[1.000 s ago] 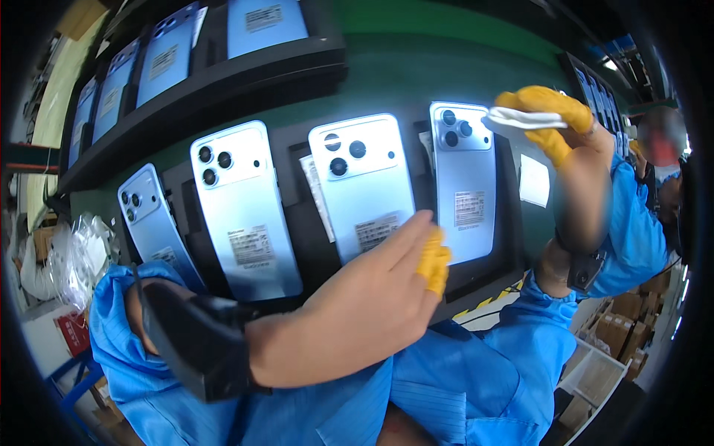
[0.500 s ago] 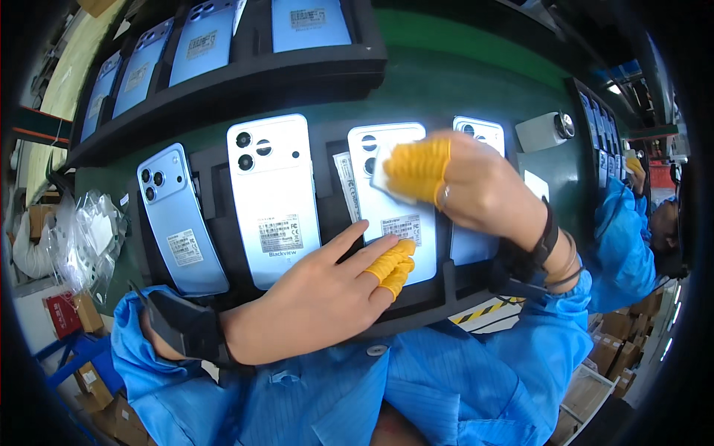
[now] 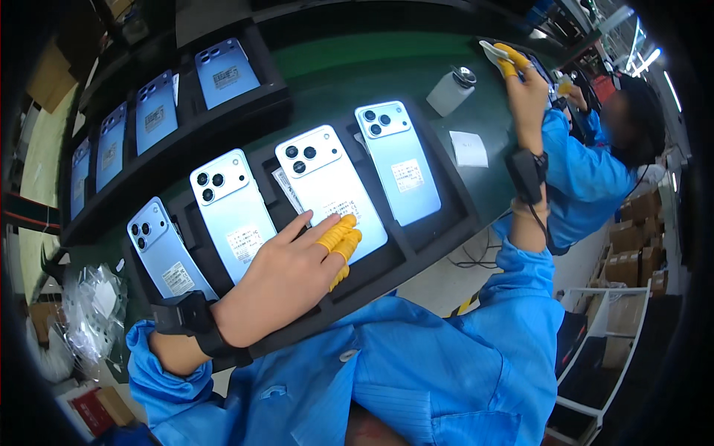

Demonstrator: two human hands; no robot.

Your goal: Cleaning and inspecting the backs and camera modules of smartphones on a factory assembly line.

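Four light-blue smartphones lie back-up in a black foam tray [image 3: 407, 262], each with a printed label. My left hand [image 3: 286, 267], with yellow finger cots on some fingers, rests flat on the lower back of the third smartphone [image 3: 327, 186], fingers stretched out. To its right lies the fourth smartphone [image 3: 387, 149]; to its left are the second smartphone [image 3: 230, 204] and the first smartphone [image 3: 160, 249]. My right hand [image 3: 526, 93], also in yellow finger cots, is raised at the far right and pinches a white wiping cloth [image 3: 492, 53]. It is past the bottle, away from the phones.
A squat white bottle with a metal top [image 3: 451, 91] stands beyond the tray, near a white paper slip [image 3: 468, 150]. Another black tray [image 3: 253, 111] of phones is at the back left. Clear plastic bags [image 3: 93, 312] lie left. A co-worker in blue [image 3: 587, 178] sits at right.
My right hand has left the third phone and swung far right with the cloth. My left hand stays on that phone. The view has turned, showing more of the right side.
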